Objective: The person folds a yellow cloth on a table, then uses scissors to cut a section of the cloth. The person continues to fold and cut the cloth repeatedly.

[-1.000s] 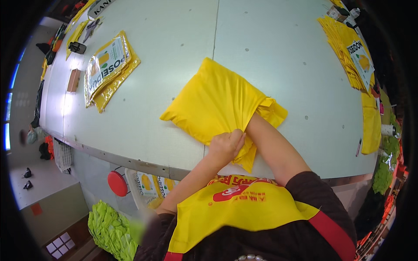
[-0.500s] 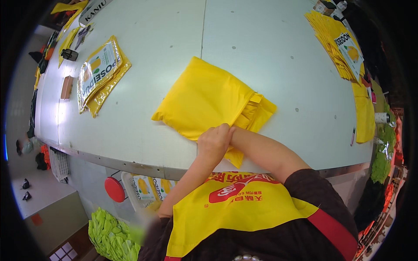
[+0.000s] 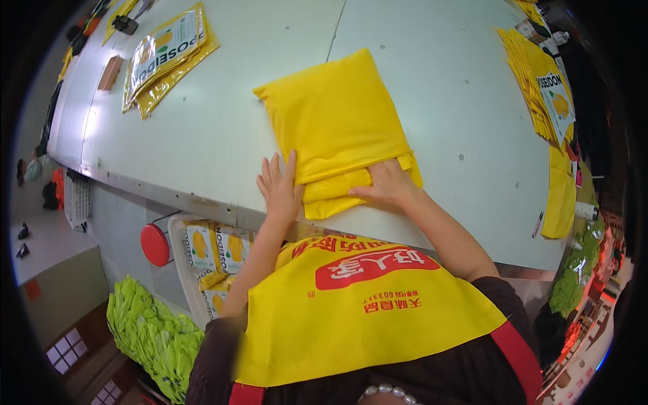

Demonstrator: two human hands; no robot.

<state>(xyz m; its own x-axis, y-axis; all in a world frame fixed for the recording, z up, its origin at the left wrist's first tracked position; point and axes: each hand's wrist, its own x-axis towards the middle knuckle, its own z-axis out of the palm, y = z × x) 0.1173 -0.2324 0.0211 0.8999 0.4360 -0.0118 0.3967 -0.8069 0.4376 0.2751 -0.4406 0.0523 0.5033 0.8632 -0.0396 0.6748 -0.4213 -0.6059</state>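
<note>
A folded yellow cloth bag (image 3: 337, 118) lies on the pale grey table (image 3: 223, 121), its folded-over end toward me. My left hand (image 3: 279, 187) rests flat with fingers spread against the bag's near left corner, on the table by the front edge. My right hand (image 3: 387, 183) presses palm down on the folded yellow flap at the bag's near right end. Neither hand grips anything. I wear a yellow apron (image 3: 364, 304) with red print.
A stack of printed yellow pouches (image 3: 165, 57) lies at the far left of the table, and more yellow bags (image 3: 543, 88) run along the right edge. A pen (image 3: 538, 224) lies near them. Below the table stand a red stool (image 3: 155, 244), a crate of pouches (image 3: 212, 260) and green material (image 3: 152, 331).
The hands, joined over the bag's near corner before, have parted: the left now lies flat at the left corner, the right on the folded flap. The bag looks squarer and flatter.
</note>
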